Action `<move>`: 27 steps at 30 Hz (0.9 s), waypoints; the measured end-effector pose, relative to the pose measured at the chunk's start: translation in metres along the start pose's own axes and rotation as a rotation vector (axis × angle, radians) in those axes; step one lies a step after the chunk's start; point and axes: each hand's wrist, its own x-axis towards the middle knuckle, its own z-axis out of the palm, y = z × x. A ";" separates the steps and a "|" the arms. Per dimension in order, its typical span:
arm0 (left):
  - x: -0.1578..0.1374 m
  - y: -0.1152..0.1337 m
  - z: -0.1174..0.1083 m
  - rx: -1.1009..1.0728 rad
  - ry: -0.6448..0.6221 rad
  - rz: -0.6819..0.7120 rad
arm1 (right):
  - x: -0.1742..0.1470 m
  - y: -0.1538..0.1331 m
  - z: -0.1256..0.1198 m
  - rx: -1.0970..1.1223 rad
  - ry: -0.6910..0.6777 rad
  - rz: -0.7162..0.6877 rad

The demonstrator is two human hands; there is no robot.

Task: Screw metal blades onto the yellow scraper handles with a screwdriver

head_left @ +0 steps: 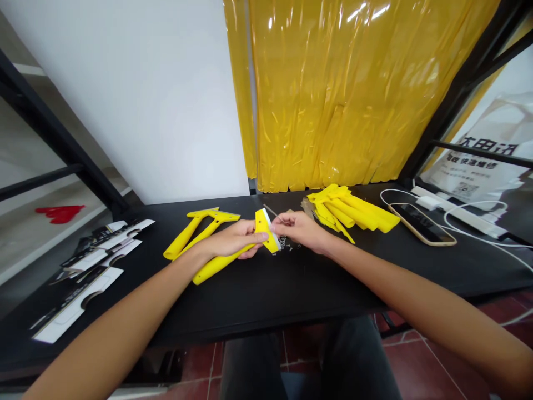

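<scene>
My left hand (237, 238) is closed round a yellow scraper (222, 266) near its head, with the handle slanting down to the left. A pale blade strip runs along the right edge of that head. Just right of it, the fingers of my right hand (303, 229) pinch a thin metal rod (271, 210) whose kind I cannot make out. Small screws (287, 244) lie scattered under my right hand. Two more yellow scrapers (183, 236) rest to the left of my left hand. Beyond my right wrist is a pile of yellow scraper parts (353, 208).
Several black-and-white cards (79, 303) lie at the table's left. A phone (422, 225), a white cable (466, 205) and a power strip (462, 211) are at the right. Yellow plastic sheeting (333, 100) hangs behind the black table (316, 294), beside a white panel.
</scene>
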 end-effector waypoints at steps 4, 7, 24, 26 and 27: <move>0.004 -0.007 -0.005 -0.084 0.072 -0.041 | 0.006 -0.001 -0.032 -0.128 0.164 -0.022; 0.007 -0.013 -0.010 -0.087 0.127 -0.098 | 0.009 0.007 -0.056 -0.390 0.068 -0.011; 0.011 -0.014 -0.009 -0.192 0.239 -0.084 | 0.007 0.009 -0.040 -0.570 -0.007 -0.056; 0.010 -0.009 -0.004 -0.186 0.301 -0.052 | 0.004 0.002 -0.033 -0.487 0.100 -0.133; 0.011 -0.007 -0.001 -0.172 0.323 -0.032 | 0.003 -0.001 -0.029 -0.465 0.133 -0.187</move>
